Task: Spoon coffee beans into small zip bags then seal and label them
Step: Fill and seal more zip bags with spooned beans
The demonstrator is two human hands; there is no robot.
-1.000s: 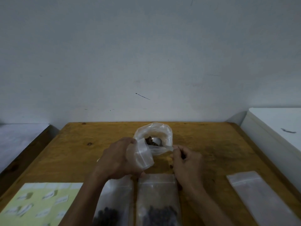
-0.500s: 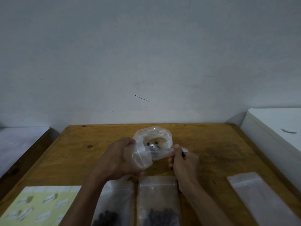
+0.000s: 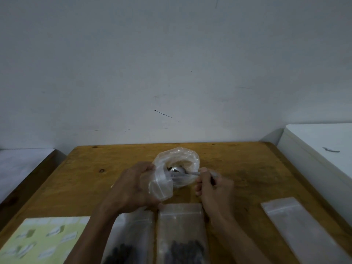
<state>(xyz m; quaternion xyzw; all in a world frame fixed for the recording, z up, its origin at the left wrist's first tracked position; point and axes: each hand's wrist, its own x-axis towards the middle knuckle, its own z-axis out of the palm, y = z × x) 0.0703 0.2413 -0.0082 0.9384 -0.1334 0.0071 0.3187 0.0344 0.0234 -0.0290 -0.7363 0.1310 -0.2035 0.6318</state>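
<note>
1. My left hand [image 3: 133, 185] grips a small clear zip bag [image 3: 161, 185] at frame centre, above the brown wooden counter [image 3: 85, 174].
2. My right hand [image 3: 215, 189] pinches a silver metal spoon [image 3: 179, 171], its bowl inside the large crumpled clear plastic bag [image 3: 177, 159].
3. Two clear zip bags holding dark coffee beans [image 3: 182, 248] lie at bottom centre; an empty one [image 3: 297, 225] lower right; a pale green label sheet [image 3: 43, 239] lower left.

On the table [image 3: 238, 164], two filled bags [image 3: 181, 231] lie between label sheet [image 3: 43, 239] left and empty bag [image 3: 297, 227] right.
</note>
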